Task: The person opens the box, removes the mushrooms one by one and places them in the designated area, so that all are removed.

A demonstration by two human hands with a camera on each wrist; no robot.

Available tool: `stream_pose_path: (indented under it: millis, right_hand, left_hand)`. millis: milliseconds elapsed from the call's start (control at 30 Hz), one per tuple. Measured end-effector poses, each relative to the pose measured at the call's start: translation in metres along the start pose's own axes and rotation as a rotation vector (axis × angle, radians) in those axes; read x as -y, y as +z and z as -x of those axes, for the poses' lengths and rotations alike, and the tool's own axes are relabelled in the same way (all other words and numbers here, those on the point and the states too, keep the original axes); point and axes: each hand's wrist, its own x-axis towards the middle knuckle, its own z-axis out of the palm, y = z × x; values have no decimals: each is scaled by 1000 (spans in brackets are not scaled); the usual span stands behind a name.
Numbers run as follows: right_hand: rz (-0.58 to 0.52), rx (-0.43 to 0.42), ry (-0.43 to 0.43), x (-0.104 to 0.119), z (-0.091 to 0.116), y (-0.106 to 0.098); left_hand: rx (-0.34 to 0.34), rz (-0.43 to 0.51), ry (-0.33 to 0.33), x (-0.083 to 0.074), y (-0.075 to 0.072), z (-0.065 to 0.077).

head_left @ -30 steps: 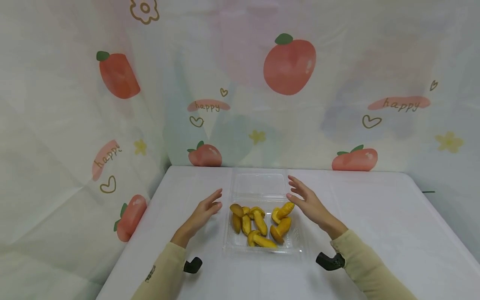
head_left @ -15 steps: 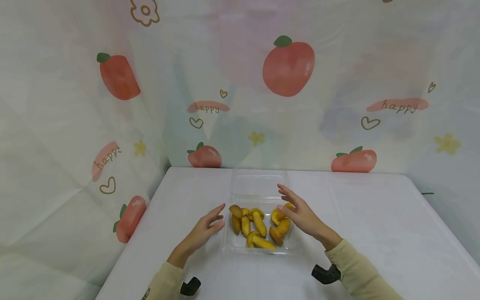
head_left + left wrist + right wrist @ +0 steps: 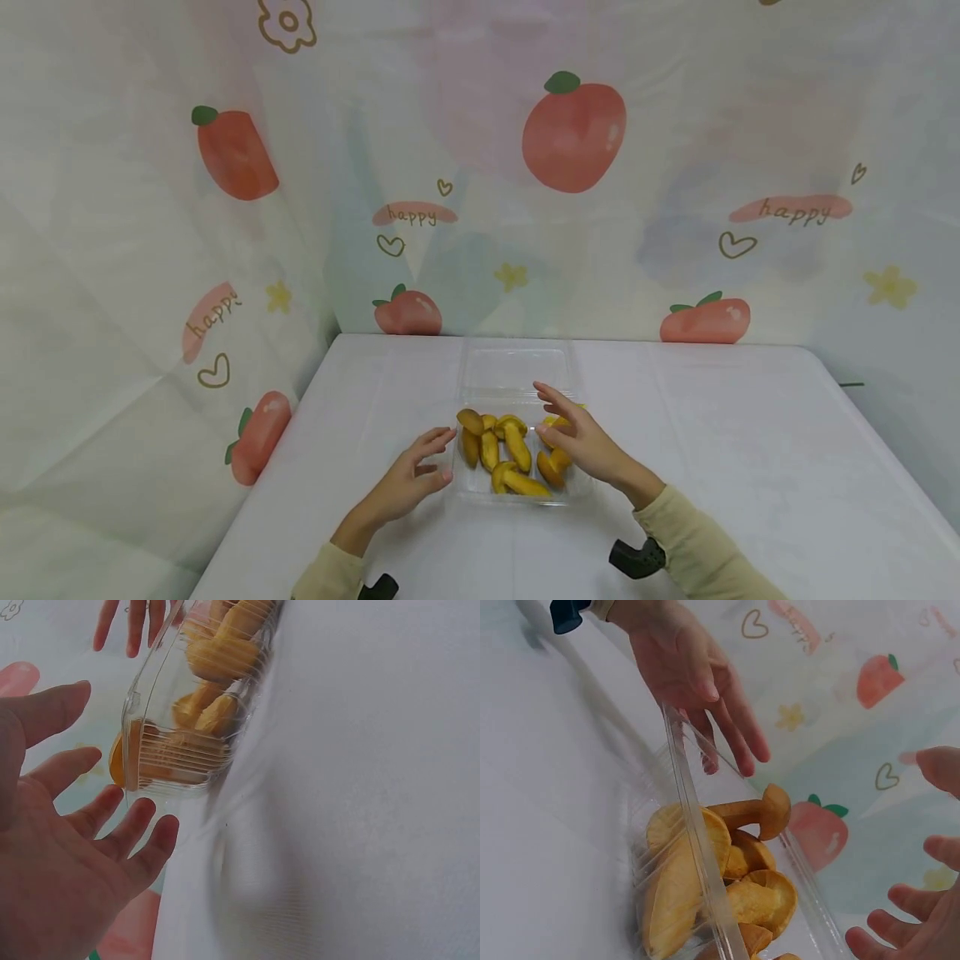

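A clear plastic clamshell box (image 3: 517,502) stands on the table with several yellow-brown mushrooms (image 3: 517,446) inside. Its transparent lid (image 3: 517,367) lies folded back behind it. My left hand (image 3: 408,479) is beside the box's left side, fingers spread and nothing in them; in the left wrist view those fingertips come close to the box wall. My right hand (image 3: 588,446) hovers over the right part of the box, fingers extended and holding nothing. It covers part of the mushrooms on that side. In the right wrist view a mushroom (image 3: 761,814) pokes up at the rim.
A white cloth (image 3: 750,450) covers the table. Behind and to the left hang printed curtains (image 3: 480,167) with fruit and flower pictures. Dark wrist-camera mounts (image 3: 637,557) stick out below the sleeves (image 3: 697,533).
Both hands have come nearer to the box and lower: the left hand moves right toward its side, the right hand moves left over its right part. Box and mushrooms stay in place.
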Motion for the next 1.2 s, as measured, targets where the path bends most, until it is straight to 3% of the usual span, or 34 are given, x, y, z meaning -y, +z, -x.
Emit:
stream_pose_path:
  millis: [333,533,1200]
  right_hand:
    - [5,28,-18,-4,-6,12]
    - [-1,44,28,-8,-12,18]
    - [-53,112,81,-5,-38,41]
  left_hand:
    - [23,-71,35,1,4,2]
    - [8,-122,45,3,4,1]
    - [-17,-133,63,8,5,4]
